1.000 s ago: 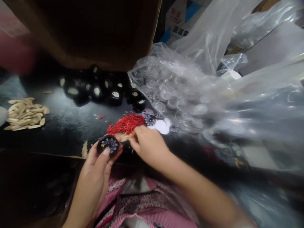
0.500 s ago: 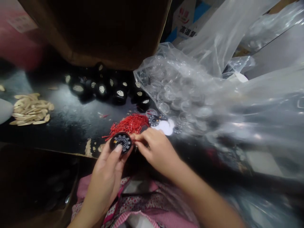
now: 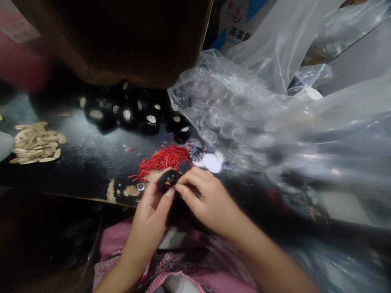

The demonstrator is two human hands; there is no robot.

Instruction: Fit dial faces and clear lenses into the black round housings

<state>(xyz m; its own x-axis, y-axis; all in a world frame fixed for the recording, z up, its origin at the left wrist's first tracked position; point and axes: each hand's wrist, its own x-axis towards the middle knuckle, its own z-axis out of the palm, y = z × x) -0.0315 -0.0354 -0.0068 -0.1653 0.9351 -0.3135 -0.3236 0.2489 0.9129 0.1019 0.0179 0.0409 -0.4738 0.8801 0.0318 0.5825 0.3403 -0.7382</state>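
Observation:
My left hand (image 3: 152,211) grips a small round black gauge dial (image 3: 168,179) at the near edge of the black table (image 3: 88,154). My right hand (image 3: 204,195) is pinched at the dial's right rim, fingertips pressed together on something too small to make out. Just beyond both hands lies a heap of thin red needles (image 3: 161,159). To its right lie a loose black dial face (image 3: 195,154) and white discs (image 3: 212,162).
A row of black round housings (image 3: 137,114) sits behind under a dark cardboard box (image 3: 122,36). A clear plastic bag of transparent lens covers (image 3: 232,118) fills the right. Pale seed-shaped pieces (image 3: 35,142) lie far left. A small metal ring (image 3: 141,186) rests by my left hand.
My left hand has moved right and tilted the dial, so its face is less visible. My right hand left the red heap and came to the dial's rim.

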